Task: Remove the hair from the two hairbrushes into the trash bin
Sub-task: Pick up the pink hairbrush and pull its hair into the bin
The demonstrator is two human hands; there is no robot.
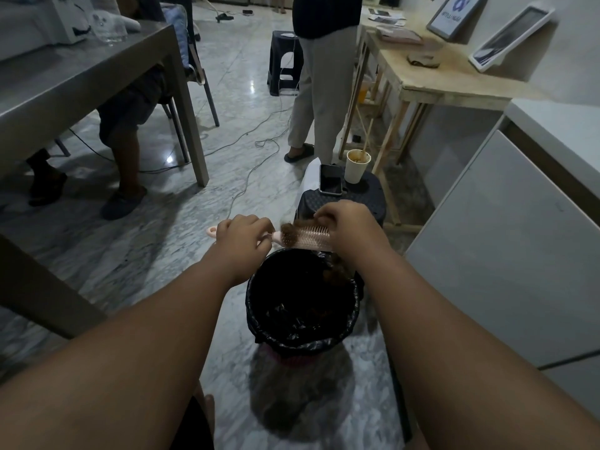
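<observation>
Hairbrush [305,239], pink, one in view, lying level above the far rim of the trash bin [259,315], bristles facing up and away, brown hair clump [287,230] sitting on the bristles at the handle end. Bin standing on the marble floor [227,102] at 6 o'clock from the brush, lined with a black bag, holding a tuft of brown hair against its inner wall at 1 o'clock and dark crumpled matter at the bottom, too dim to make out. Left hand [242,237] wrapping the handle, fingers curled tight around it, looped handle end poking out at 9 o'clock of the fist. Right hand [349,224] reaching over the brush head from 3 o'clock, fingertips [319,216] bunched together and pinching at the bristles; whether gripping hair, cannot tell. Both forearms stretching forward, converging over the bin. Black stool [370,193] just beyond the hands at 12 o'clock, carrying one phone [330,178] and one paper cup [356,166] with brownish residue inside. Two other people in the room: one standing at 12 o'clock, one sitting at the grey table [81,82] at 10 o'clock.
</observation>
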